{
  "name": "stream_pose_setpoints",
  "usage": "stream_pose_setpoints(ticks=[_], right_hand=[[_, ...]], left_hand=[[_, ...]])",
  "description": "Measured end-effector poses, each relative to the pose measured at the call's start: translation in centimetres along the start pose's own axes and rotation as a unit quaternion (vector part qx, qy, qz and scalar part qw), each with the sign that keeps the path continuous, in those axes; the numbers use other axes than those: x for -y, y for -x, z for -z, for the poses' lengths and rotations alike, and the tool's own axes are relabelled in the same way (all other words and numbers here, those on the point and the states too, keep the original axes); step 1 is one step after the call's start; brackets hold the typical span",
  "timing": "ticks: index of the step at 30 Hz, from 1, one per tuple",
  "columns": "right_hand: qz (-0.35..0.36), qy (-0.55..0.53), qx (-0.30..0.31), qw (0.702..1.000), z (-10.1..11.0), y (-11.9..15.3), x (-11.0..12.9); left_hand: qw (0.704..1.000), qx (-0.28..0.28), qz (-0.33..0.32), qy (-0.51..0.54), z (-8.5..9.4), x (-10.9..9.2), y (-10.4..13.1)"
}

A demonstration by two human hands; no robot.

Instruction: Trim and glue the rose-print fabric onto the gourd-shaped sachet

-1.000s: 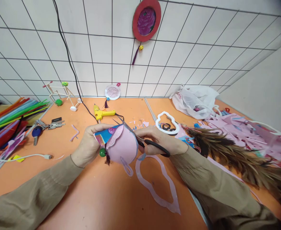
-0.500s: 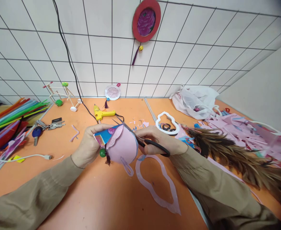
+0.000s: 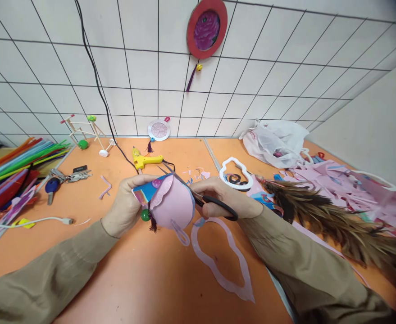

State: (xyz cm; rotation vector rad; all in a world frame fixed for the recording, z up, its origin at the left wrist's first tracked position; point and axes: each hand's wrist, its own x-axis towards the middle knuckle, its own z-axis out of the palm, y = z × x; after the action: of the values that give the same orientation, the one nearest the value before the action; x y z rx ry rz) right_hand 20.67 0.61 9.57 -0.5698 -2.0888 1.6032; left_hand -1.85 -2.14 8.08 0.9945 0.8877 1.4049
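My left hand (image 3: 125,204) is closed on the left side of a pink and blue paper craft piece (image 3: 174,207), its thumb along the top. A green bead (image 3: 145,215) with a dark tassel (image 3: 153,222) hangs at the piece's left, and a lilac loop (image 3: 180,233) sticks out at its lower edge. My right hand (image 3: 221,198) grips black-handled scissors (image 3: 220,206), whose blades lie along the upper right edge of the paper. Below the right hand, a pink cloud-shaped paper frame (image 3: 241,258) lies flat on the orange table (image 3: 143,283).
A yellow glue gun (image 3: 147,160) lies behind the hands. To the left are keys (image 3: 52,186), a white cable (image 3: 32,221) and colourful pipe cleaners (image 3: 22,162). On the right sit a white frame (image 3: 223,173), a plastic bag (image 3: 275,141), brown feathers (image 3: 319,216) and pink paper scraps (image 3: 339,180).
Almost nothing differs. The scissors and my right hand have shifted very slightly left, still at the same edge of the paper piece.
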Motion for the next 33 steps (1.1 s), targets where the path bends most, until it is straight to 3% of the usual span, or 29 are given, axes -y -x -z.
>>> stream_pose_setpoints(ticks=[33], right_hand=[[-0.006,-0.04,-0.009,0.999,-0.31,-0.17,-0.19]], left_hand=[[1.0,-0.03,0.001,0.0,-0.18,0.29,0.15]])
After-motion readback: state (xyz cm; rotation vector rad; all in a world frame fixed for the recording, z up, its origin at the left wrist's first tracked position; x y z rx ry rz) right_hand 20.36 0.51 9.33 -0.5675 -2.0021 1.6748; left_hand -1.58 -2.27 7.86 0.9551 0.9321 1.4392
